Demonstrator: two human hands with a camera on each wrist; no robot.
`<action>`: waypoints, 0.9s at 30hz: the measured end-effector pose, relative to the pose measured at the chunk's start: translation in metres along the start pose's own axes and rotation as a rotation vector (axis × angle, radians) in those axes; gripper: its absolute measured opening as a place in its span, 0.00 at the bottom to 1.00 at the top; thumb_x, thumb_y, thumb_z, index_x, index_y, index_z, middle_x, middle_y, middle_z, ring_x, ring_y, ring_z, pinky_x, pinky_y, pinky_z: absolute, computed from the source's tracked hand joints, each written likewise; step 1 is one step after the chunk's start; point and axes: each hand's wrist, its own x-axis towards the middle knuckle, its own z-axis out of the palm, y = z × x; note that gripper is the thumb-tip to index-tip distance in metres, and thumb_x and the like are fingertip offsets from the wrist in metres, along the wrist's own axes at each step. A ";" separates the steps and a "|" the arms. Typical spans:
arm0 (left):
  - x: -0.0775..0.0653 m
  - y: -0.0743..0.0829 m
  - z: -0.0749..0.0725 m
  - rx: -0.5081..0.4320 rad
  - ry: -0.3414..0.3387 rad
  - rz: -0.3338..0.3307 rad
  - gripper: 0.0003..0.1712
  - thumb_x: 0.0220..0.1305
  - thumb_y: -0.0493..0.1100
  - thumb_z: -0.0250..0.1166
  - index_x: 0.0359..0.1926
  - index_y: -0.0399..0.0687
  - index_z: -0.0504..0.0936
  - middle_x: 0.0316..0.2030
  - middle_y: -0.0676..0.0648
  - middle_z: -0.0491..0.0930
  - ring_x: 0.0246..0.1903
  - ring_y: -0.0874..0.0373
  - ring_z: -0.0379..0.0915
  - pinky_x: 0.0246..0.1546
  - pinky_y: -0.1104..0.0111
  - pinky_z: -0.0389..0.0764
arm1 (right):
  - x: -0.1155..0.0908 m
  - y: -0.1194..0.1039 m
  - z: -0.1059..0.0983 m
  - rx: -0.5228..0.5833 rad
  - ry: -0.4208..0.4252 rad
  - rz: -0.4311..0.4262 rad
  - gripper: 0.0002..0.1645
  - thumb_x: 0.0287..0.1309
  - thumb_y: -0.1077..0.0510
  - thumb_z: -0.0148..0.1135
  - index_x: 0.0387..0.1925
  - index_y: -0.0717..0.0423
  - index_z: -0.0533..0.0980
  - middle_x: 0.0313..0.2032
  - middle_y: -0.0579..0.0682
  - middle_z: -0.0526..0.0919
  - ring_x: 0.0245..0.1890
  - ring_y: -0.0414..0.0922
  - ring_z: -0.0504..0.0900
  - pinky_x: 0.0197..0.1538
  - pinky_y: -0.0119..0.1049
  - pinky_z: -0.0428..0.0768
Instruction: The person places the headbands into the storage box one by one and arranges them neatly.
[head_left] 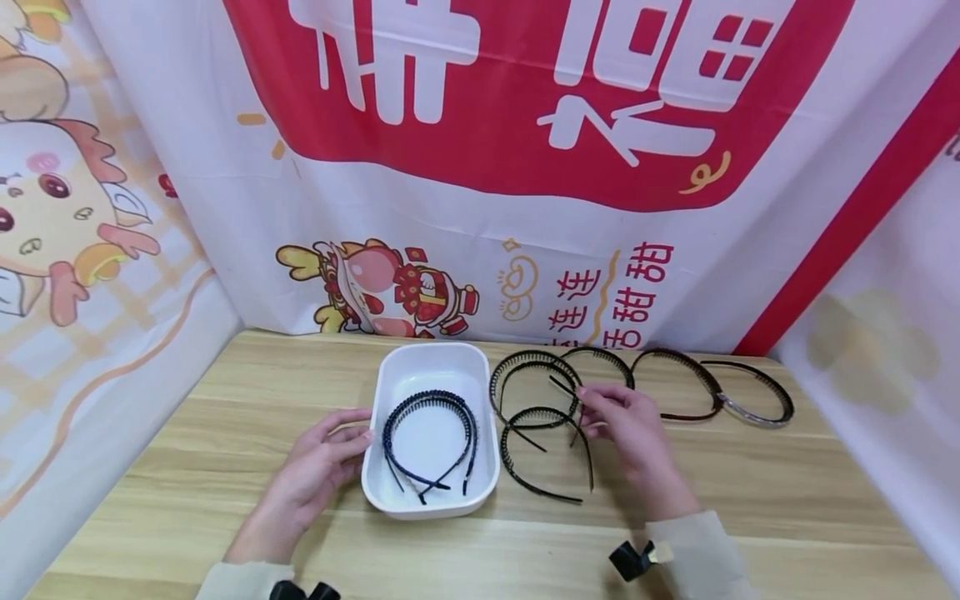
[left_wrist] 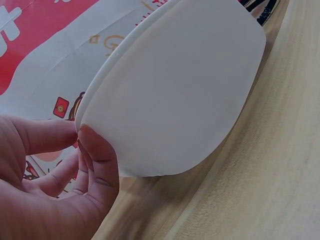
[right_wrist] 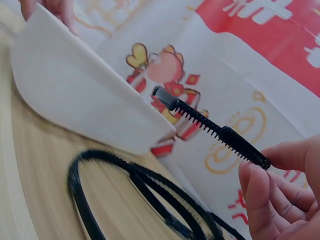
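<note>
My left hand (head_left: 324, 467) pinches the rim of a white plastic box (left_wrist: 175, 90) between thumb and fingers, at its left side. Inside the box lie dark headbands (head_left: 430, 397), overlapping, with small comb teeth on the inner side. To the right of the box, my right hand (head_left: 622, 421) pinches a black toothed headband (right_wrist: 242, 146) by one end. In the right wrist view that headband is seen nearly edge-on, raised above the others. Below it, more black headbands (right_wrist: 85, 210) lie looped over each other on the table.
Further right on the wooden table (head_left: 750, 492) is a row with a brown-black headband (head_left: 678, 358) and a headband with a clear shiny part (head_left: 757, 414). A printed cloth (head_left: 480, 275) hangs behind the table, and more cloth borders both sides.
</note>
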 end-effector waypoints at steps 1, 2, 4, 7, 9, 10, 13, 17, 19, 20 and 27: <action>0.000 0.000 0.000 -0.001 -0.001 0.000 0.27 0.73 0.34 0.66 0.70 0.41 0.72 0.46 0.53 0.88 0.46 0.59 0.86 0.50 0.67 0.87 | 0.000 0.000 0.004 -0.007 -0.005 0.000 0.23 0.70 0.57 0.72 0.60 0.64 0.78 0.37 0.44 0.88 0.36 0.40 0.85 0.39 0.31 0.88; 0.000 -0.001 0.000 -0.003 0.000 0.002 0.27 0.73 0.34 0.66 0.70 0.41 0.73 0.46 0.52 0.88 0.46 0.59 0.86 0.50 0.67 0.87 | 0.000 0.000 0.009 -0.012 -0.005 0.000 0.23 0.70 0.57 0.72 0.60 0.64 0.79 0.37 0.44 0.88 0.35 0.40 0.85 0.38 0.30 0.87; 0.000 -0.001 0.000 -0.009 0.002 0.005 0.26 0.73 0.33 0.66 0.69 0.41 0.73 0.46 0.52 0.88 0.46 0.59 0.86 0.50 0.66 0.88 | 0.001 0.000 0.016 -0.014 -0.010 -0.005 0.22 0.69 0.57 0.72 0.58 0.64 0.79 0.37 0.44 0.88 0.35 0.40 0.85 0.37 0.31 0.87; -0.001 -0.001 0.001 -0.008 0.002 0.006 0.26 0.73 0.34 0.66 0.69 0.41 0.73 0.47 0.53 0.88 0.46 0.60 0.86 0.49 0.67 0.87 | 0.002 0.000 0.025 -0.027 -0.019 -0.024 0.20 0.68 0.57 0.73 0.55 0.63 0.81 0.37 0.43 0.88 0.34 0.42 0.85 0.36 0.31 0.86; -0.001 -0.001 0.001 -0.010 0.000 0.005 0.27 0.73 0.34 0.66 0.70 0.40 0.72 0.48 0.52 0.89 0.47 0.60 0.86 0.50 0.67 0.87 | 0.002 0.001 0.030 -0.044 -0.022 -0.034 0.19 0.67 0.56 0.74 0.54 0.63 0.81 0.36 0.44 0.88 0.34 0.42 0.85 0.36 0.32 0.86; -0.001 -0.001 0.001 -0.009 -0.003 0.005 0.27 0.73 0.34 0.66 0.70 0.40 0.72 0.49 0.52 0.89 0.47 0.60 0.86 0.50 0.67 0.87 | 0.002 0.002 0.031 -0.053 -0.023 -0.038 0.19 0.67 0.56 0.74 0.54 0.63 0.81 0.36 0.44 0.89 0.34 0.42 0.85 0.36 0.32 0.86; -0.001 -0.001 0.002 -0.005 -0.006 0.005 0.28 0.73 0.35 0.66 0.70 0.39 0.72 0.49 0.52 0.89 0.47 0.59 0.86 0.50 0.66 0.87 | 0.001 0.004 0.036 -0.072 -0.030 -0.036 0.19 0.67 0.56 0.74 0.54 0.62 0.82 0.38 0.48 0.89 0.34 0.43 0.85 0.37 0.33 0.87; -0.001 -0.001 0.002 -0.006 -0.006 0.009 0.26 0.73 0.35 0.66 0.69 0.40 0.73 0.48 0.52 0.88 0.47 0.59 0.86 0.49 0.66 0.87 | 0.001 0.004 0.044 -0.095 -0.050 -0.042 0.18 0.66 0.56 0.75 0.53 0.61 0.82 0.41 0.54 0.90 0.34 0.44 0.86 0.37 0.34 0.88; -0.001 -0.001 0.001 -0.007 -0.003 0.009 0.26 0.73 0.35 0.66 0.69 0.40 0.73 0.49 0.52 0.88 0.47 0.59 0.86 0.49 0.66 0.87 | 0.001 0.003 0.048 -0.108 -0.062 -0.049 0.18 0.65 0.56 0.75 0.52 0.60 0.83 0.41 0.56 0.90 0.34 0.45 0.86 0.37 0.35 0.88; -0.001 -0.001 0.001 -0.007 -0.001 0.008 0.26 0.73 0.35 0.66 0.69 0.40 0.73 0.49 0.51 0.88 0.47 0.59 0.86 0.49 0.66 0.87 | 0.001 0.002 0.050 -0.114 -0.069 -0.052 0.18 0.65 0.55 0.75 0.52 0.60 0.83 0.41 0.56 0.90 0.34 0.45 0.86 0.37 0.35 0.89; -0.002 -0.001 0.000 0.001 0.008 0.003 0.28 0.73 0.35 0.67 0.71 0.40 0.72 0.50 0.51 0.88 0.47 0.58 0.86 0.49 0.66 0.87 | 0.005 0.002 0.064 -0.114 -0.124 -0.061 0.17 0.65 0.57 0.74 0.51 0.63 0.83 0.36 0.56 0.89 0.32 0.44 0.85 0.36 0.34 0.87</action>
